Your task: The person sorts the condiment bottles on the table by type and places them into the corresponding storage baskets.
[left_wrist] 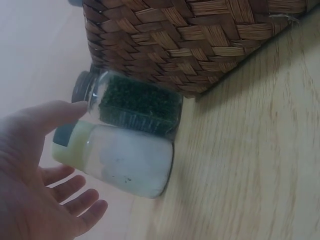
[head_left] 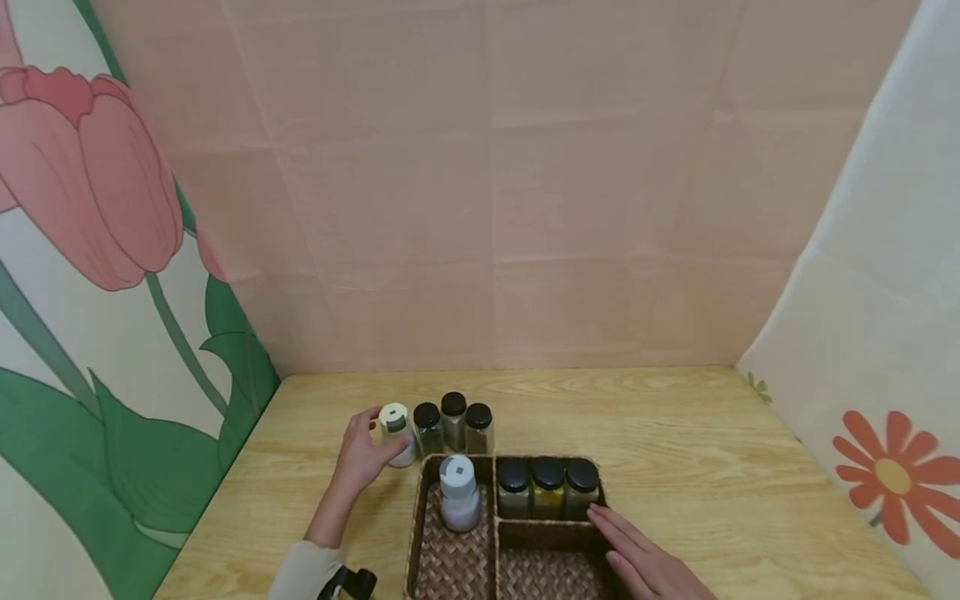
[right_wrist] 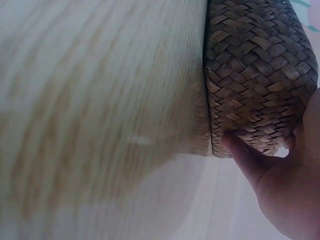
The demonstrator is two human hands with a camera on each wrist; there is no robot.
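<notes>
My left hand point(head_left: 362, 454) is around a jar of white powder point(left_wrist: 130, 160) with a pale yellow lid, thumb on one side and spread fingers on the other. In the left wrist view these fingers stand apart from it. Close beside stands a black-lidded jar of green flakes point(left_wrist: 140, 102). My right hand point(head_left: 648, 562) holds the right wall of a woven basket point(right_wrist: 260, 70), one finger low on its outer side. A white-lidded jar point(head_left: 459, 493) stands in the left compartment. Three black-lidded jars, one being a yellow jar point(head_left: 548, 492), fill the back right compartment.
Behind the basket, next to the green-flake jar, stand two more black-lidded jars, a grey-brown jar point(head_left: 453, 423) and a brown jar point(head_left: 479, 431). All rests on a wood-grain table point(head_left: 675, 433), with a pink cloth point(head_left: 487, 208) at the back and printed cloths at both sides.
</notes>
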